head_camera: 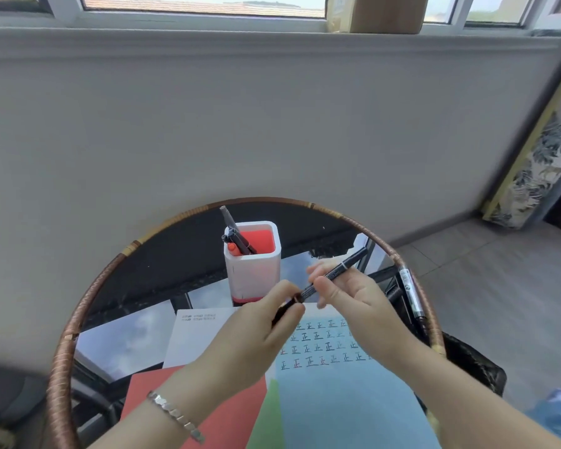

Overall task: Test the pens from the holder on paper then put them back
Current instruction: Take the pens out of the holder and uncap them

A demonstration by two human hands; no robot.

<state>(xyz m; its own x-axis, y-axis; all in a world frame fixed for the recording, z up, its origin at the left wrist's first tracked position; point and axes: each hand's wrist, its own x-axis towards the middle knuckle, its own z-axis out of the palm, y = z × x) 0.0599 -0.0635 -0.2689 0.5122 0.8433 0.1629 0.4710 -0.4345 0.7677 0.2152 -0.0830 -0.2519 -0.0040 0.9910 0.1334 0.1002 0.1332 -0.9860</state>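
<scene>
The glass surface (175,247) is spread with marked blue paper (337,400), the white pen holder (253,270) stood just beyond. Above the paper the right hand (357,303) is closed round the barrel, and the left hand (256,328) pinched on the lower end, of a black pen (334,273) slanted up to the right; the holder is found ahead, nearer the left hand

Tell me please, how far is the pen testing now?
Done: the light blue paper sheet carries rows of written marks in several colours, so several pens look tested. In hand: the left hand and right hand hold a slim black pen above the sheet. Left: this pen and a black marker lying by the round table's woven rim must return to the white square holder, where other pens stand.
</scene>
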